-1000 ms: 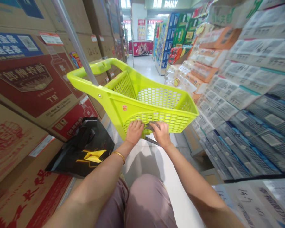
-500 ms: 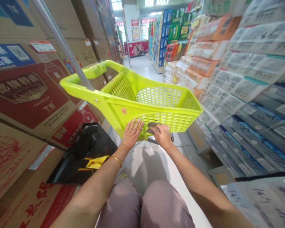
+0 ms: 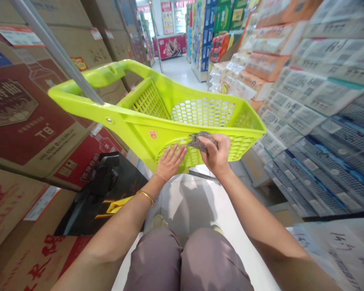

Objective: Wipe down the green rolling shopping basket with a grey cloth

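A lime-green plastic shopping basket cart [image 3: 133,121] with honeycomb side walls and a metal pole handle stands in front of my knees. My left hand [image 3: 170,162] lies flat on its lower near side, fingers stretched out. In my right hand [image 3: 217,152] is a crumpled grey-brown cloth [image 3: 202,142], pinched between thumb and fingers against the near wall, just under the rim. Part of the cloth is hidden by the fingers. A small red and white sticker [image 3: 152,134] is on the cart's side, left of both hands.
Stacked cartons [image 3: 21,109] line the left side, with a black bag [image 3: 109,190] leaning there. On the right rise stacked packs of paper [image 3: 309,97] and blue-grey packages [image 3: 315,178]. Beyond the cart the aisle floor [image 3: 182,72] runs back to a pink display counter [image 3: 171,46].
My right hand has moved up with the cloth, from the lower wall to near the rim. My left hand stays on the wall. The cart appears larger and further left.
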Available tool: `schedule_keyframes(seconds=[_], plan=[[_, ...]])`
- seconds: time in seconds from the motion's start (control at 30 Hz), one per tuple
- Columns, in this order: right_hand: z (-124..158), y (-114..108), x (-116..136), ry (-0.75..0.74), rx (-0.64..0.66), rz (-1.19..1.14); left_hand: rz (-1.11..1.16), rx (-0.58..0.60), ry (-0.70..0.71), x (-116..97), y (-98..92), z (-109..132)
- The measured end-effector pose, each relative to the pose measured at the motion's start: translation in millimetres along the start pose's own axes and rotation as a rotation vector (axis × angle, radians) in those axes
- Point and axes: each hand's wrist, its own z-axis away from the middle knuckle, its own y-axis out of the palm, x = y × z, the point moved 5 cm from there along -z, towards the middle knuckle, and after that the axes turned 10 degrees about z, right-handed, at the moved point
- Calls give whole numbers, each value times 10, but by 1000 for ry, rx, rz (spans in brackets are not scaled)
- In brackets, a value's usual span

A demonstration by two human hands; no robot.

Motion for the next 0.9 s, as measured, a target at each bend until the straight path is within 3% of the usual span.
schedule_keyframes(seconds=[0.1, 0.23, 0.43, 0.57, 0.77, 0.9], plan=[[-55, 17, 1, 8, -30, 28, -19, -22, -8, -3, 0, -10], [169, 150, 104, -72, -54, 24, -49, -115, 44, -34, 18, -13], [660, 395, 202, -195, 40, 21, -153, -197, 83, -47, 61, 7], [784, 461, 181, -235, 124, 17, -142, -190, 72, -48, 91, 12], [523, 357, 140, -219, 102, 3, -168, -278, 86, -104, 79, 4], [124, 155, 121, -153, -44, 15, -169, -279, 27, -115, 137, 2]])
